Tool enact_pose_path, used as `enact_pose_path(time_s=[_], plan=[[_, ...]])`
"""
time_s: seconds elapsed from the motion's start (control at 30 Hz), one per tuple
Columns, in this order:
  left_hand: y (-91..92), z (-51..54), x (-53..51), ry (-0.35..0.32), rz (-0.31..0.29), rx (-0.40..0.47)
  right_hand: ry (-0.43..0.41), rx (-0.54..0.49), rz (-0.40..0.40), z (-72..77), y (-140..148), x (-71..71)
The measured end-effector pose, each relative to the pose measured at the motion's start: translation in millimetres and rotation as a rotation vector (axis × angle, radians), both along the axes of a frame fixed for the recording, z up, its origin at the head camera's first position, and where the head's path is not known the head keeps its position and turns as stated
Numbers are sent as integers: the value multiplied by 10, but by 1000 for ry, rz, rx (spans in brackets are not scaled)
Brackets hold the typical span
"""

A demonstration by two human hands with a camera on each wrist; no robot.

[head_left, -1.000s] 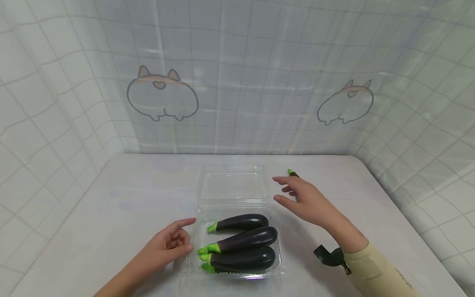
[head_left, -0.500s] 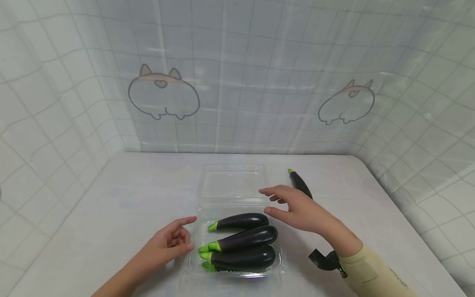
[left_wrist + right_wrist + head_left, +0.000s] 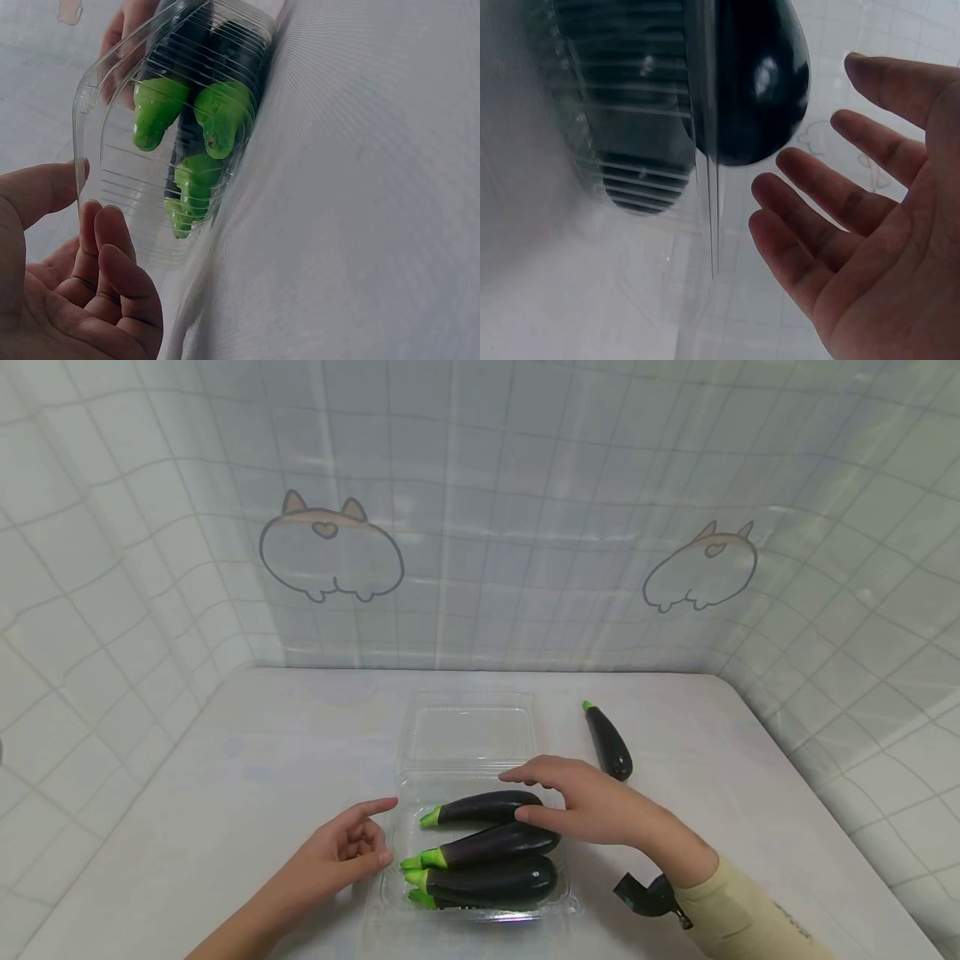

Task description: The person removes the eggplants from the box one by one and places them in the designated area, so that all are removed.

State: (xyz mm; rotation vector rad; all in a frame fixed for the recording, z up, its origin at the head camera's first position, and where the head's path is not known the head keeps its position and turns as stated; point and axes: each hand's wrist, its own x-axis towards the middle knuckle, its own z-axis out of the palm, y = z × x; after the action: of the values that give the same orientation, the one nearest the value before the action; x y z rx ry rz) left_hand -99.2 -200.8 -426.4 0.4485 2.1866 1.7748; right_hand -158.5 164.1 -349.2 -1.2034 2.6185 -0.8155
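Note:
Several eggplants (image 3: 491, 880) with green stem ends lie in a clear plastic clamshell box (image 3: 405, 785), its lid folded back away from me. My left hand (image 3: 341, 852) is at the box's left rim. Its forefinger points forward and the others curl loosely; in the left wrist view the thumb (image 3: 56, 187) meets the rim, though a firm grip cannot be made out. Over the box's right side hovers my right hand (image 3: 581, 797), covering the thick end of the farthest eggplant. The right wrist view shows its fingers (image 3: 825, 195) spread and holding nothing.
One more eggplant (image 3: 609, 745) lies on the white-covered table (image 3: 300, 735), right of the lid (image 3: 476, 735). A dark device (image 3: 648, 893) is attached at my right wrist. A tile-patterned sheet (image 3: 495, 527) rises behind and on both sides.
My right hand has moved left and nearer, from beside the lone eggplant to above the box, uncovering that eggplant. The left hand and the box stay in place.

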Motion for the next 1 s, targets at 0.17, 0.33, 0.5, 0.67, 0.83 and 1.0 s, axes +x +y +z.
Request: enact_pose_path(time_s=[0.17, 0.33, 0.5, 0.67, 0.83, 1.0], plan=[[-5, -5, 7, 7, -6, 10, 4, 6, 94, -43, -45, 8], [-8, 0, 15, 11, -6, 11, -34, 39, 179, -69, -81, 9], [-8, -1, 14, 6, -6, 11, -56, 88, 220, -92, -107, 2], [-5, -11, 13, 22, -6, 12, -60, 109, 244, -119, -116, -15], [-11, -19, 12, 39, -11, 12, -74, 123, 252, -117, -128, -25], [-4, -8, 10, 13, 0, -3, -79, 130, 261, -110, -134, -23]])
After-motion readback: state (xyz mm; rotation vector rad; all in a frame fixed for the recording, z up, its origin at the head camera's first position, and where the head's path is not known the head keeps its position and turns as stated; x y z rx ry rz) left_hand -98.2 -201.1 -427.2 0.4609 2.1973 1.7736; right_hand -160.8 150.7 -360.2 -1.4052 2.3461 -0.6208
